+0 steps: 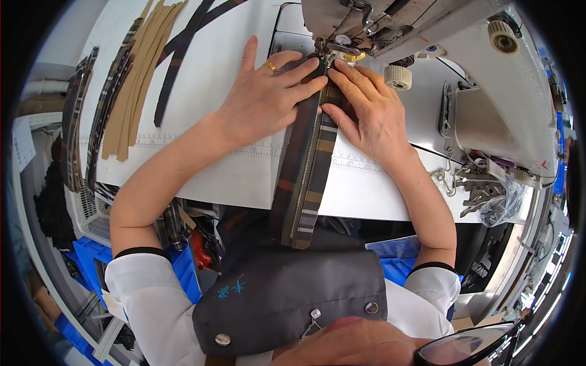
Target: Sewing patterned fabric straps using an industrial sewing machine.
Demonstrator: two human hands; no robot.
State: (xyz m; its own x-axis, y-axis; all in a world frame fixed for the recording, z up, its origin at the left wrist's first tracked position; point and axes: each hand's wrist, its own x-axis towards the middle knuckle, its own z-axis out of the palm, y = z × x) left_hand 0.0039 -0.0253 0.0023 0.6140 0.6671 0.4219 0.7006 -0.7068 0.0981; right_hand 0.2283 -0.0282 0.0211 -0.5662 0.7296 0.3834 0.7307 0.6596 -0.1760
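My left hand point(262, 97) is open with fingers spread, some fingertips on a long dark plaid fabric strip point(287, 183) with a metal zipper point(303, 177) along it. My right hand point(366, 107) lies open on the strip's right side, fingertips near the upper end, thumb apart and lower down at the zipper. Just beyond both hands is the needle and presser area point(329, 53) of a white sewing machine point(500, 104). The strip runs toward me over the front edge of the white table point(232, 171) with printed rulers. Its top end is partly hidden by my fingers.
Tan strips point(131, 85), plaid strips point(79, 110) and crossed dark strips point(174, 64) lie on the left. Metal attachments point(479, 192) and a clear plastic bag point(500, 201) sit at the right edge. Blue bins point(91, 262) and a white basket point(91, 216) stand below the table's left side.
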